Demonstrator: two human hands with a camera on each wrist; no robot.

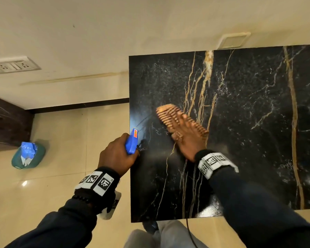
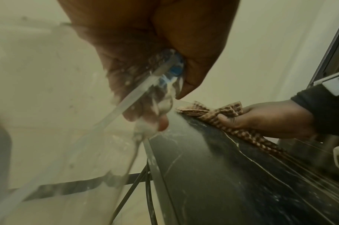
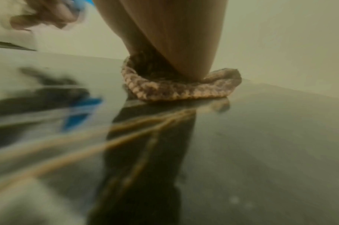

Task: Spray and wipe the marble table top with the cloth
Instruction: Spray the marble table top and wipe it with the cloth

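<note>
The black marble table top (image 1: 249,122) with gold veins fills the right of the head view. My right hand (image 1: 188,138) lies on a brown checked cloth (image 1: 168,111) and presses it onto the marble near the left side; the picture is blurred there. In the left wrist view the right hand (image 2: 264,118) pinches the bunched cloth (image 2: 230,109) with its thumb. My left hand (image 1: 115,154) grips the blue head of a spray bottle (image 1: 132,142) at the table's left edge. The bottle's clear body (image 2: 68,137) hangs below the hand. The cloth (image 3: 174,89) sits folded under my palm.
Beige tiled floor lies left of the table. A teal bin (image 1: 28,154) with a blue liner stands on it by a dark wooden cabinet (image 1: 5,122). Wall sockets (image 1: 14,65) are at the upper left. My knees (image 1: 150,235) and a dark cable (image 1: 191,233) are at the near edge.
</note>
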